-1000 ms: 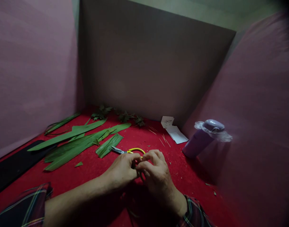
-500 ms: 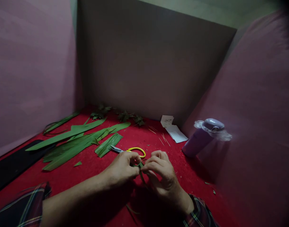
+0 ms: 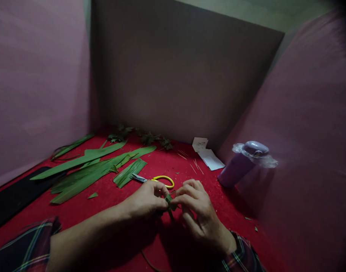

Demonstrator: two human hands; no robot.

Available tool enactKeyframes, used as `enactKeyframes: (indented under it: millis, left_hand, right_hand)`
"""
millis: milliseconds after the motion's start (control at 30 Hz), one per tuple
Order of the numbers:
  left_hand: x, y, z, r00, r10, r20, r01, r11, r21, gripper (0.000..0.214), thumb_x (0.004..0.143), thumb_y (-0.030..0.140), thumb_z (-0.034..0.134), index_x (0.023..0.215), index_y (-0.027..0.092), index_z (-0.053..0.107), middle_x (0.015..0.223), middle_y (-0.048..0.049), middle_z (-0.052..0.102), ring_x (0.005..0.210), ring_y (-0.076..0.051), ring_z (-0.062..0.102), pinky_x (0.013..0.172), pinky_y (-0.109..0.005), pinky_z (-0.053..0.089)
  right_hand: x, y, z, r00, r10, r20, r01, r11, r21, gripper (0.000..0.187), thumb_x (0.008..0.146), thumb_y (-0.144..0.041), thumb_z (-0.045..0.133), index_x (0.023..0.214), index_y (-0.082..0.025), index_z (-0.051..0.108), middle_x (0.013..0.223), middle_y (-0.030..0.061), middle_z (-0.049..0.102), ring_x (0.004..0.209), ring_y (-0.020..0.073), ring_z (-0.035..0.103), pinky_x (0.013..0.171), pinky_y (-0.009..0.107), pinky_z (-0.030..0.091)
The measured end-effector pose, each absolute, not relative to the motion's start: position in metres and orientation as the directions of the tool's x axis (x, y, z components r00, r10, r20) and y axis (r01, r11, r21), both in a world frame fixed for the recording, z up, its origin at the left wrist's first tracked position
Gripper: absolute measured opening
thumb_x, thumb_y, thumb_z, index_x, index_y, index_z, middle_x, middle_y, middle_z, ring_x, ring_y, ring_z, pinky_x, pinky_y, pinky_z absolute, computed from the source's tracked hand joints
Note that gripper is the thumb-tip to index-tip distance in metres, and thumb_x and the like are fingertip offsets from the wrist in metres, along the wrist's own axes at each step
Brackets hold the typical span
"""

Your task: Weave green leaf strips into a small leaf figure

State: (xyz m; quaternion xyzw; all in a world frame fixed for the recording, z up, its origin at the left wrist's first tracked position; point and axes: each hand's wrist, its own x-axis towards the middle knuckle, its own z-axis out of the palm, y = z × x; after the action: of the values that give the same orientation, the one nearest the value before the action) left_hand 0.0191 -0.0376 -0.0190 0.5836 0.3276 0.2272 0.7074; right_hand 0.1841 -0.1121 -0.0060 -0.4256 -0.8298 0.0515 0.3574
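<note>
My left hand (image 3: 149, 198) is closed, thumb and forefinger pinching a small folded green leaf strip (image 3: 169, 198). From the other side my right hand (image 3: 197, 207) meets the same strip with curled fingers, its fingertips at the strip's right end. A narrow tail of leaf hangs down between the hands. Just beyond my left hand lie scissors with yellow handles (image 3: 169, 177), their blades pointing left and resting by a short cut leaf piece (image 3: 130, 172). The palm side of both hands is hidden.
Long green leaves (image 3: 96, 175) spread over the red cloth (image 3: 105, 215) at left, beside a black flat object (image 3: 17, 202). Small leafy sprigs (image 3: 149, 138) lie at the back. Thin sticks (image 3: 197, 166) lie near white cards (image 3: 211, 159). A purple bottle (image 3: 237, 166) stands at right.
My right hand has shifted slightly right and its fingers have loosened a little from the strip. More of the folded leaf shows between the hands. A thin strand below has moved left.
</note>
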Motion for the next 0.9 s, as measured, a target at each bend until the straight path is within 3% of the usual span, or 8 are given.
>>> enactKeyframes:
  millis: [167,333,433,667,900]
  left_hand:
    - [0.019,-0.039,-0.02,0.669,0.719,-0.189,0.088,0.177,0.98,0.016,0.054,0.019,0.065,0.063,0.014,0.053,0.05,0.0055,0.049,0.046,-0.007,0.039,0.047,-0.02,0.028]
    - [0.02,-0.04,-0.019,0.657,0.734,-0.17,0.121,0.119,0.985,0.015,0.055,0.02,0.065,0.063,0.014,0.054,0.052,0.0046,0.05,0.047,-0.007,0.041,0.048,-0.02,0.029]
    - [0.02,-0.04,-0.016,0.644,0.742,-0.187,0.142,0.125,0.982,0.014,0.054,0.021,0.063,0.062,0.014,0.054,0.048,0.0052,0.048,0.044,-0.007,0.04,0.045,-0.02,0.029]
    - [0.021,-0.041,-0.016,0.676,0.689,-0.261,0.129,0.238,0.963,0.017,0.053,0.022,0.065,0.063,0.014,0.054,0.049,0.004,0.053,0.041,-0.008,0.044,0.044,-0.022,0.034]
    - [0.022,-0.039,-0.025,0.675,0.692,-0.257,0.105,0.255,0.961,0.016,0.053,0.019,0.065,0.064,0.014,0.055,0.051,0.0028,0.055,0.045,-0.01,0.048,0.049,-0.023,0.038]
  right_hand:
    - [0.179,-0.114,-0.006,-0.327,0.787,0.523,0.702,0.573,-0.423,0.016,0.082,-0.013,0.049,0.087,-0.021,0.063,0.085,0.0031,0.062,0.082,0.0192,0.049,0.074,0.037,0.034]
    - [0.175,-0.107,-0.019,-0.26,0.778,0.572,0.73,0.546,-0.411,0.013,0.08,-0.009,0.055,0.081,-0.02,0.061,0.076,0.0023,0.064,0.074,0.0181,0.05,0.069,0.033,0.035]
    - [0.175,-0.108,-0.02,-0.194,0.801,0.567,0.708,0.514,-0.484,0.014,0.078,-0.007,0.055,0.079,-0.019,0.061,0.074,0.003,0.062,0.072,0.0177,0.051,0.067,0.032,0.038]
    - [0.169,-0.11,-0.017,0.039,0.908,0.418,0.461,0.354,-0.813,0.01,0.077,-0.009,0.057,0.079,-0.019,0.06,0.076,0.0014,0.063,0.071,0.0145,0.055,0.065,0.027,0.042]
    - [0.161,-0.106,-0.021,0.227,0.945,0.234,0.094,0.218,-0.971,0.01,0.069,-0.017,0.067,0.072,-0.017,0.058,0.068,-0.0016,0.059,0.062,0.0123,0.051,0.058,0.025,0.041]
